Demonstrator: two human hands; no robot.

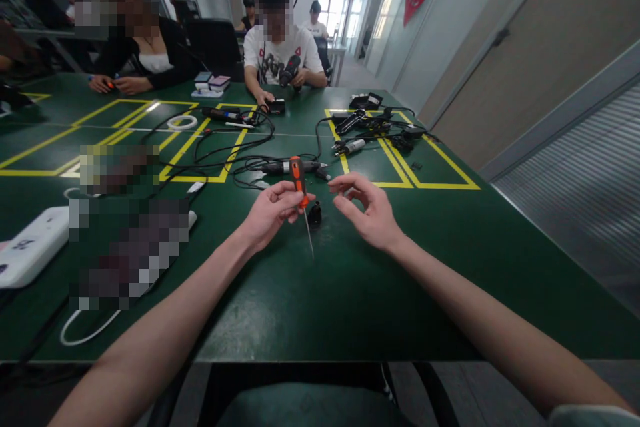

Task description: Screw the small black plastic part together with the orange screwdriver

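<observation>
My left hand (pixel 273 213) grips an orange and black screwdriver (pixel 299 179) by its handle. The thin metal shaft points down toward the table. Close behind the shaft, a small black part (pixel 315 213) stands on the green table top; its kind is not clear. To the right, my right hand (pixel 367 210) is held above the table with its fingers curved and apart, holding nothing. Beyond both hands lies a dark, pen-shaped tool (pixel 285 167) with a black cable. A silver and black tool (pixel 350 147) rests farther back on the right.
Black cables and dark parts (pixel 370 121) crowd the yellow-taped areas at the back right. A white power strip (pixel 35 247) lies at the left beside a blurred-out object (pixel 135 247). Across the table (pixel 350 320), one person (pixel 283 47) holds a drill (pixel 290 71); another (pixel 145 47) sits left.
</observation>
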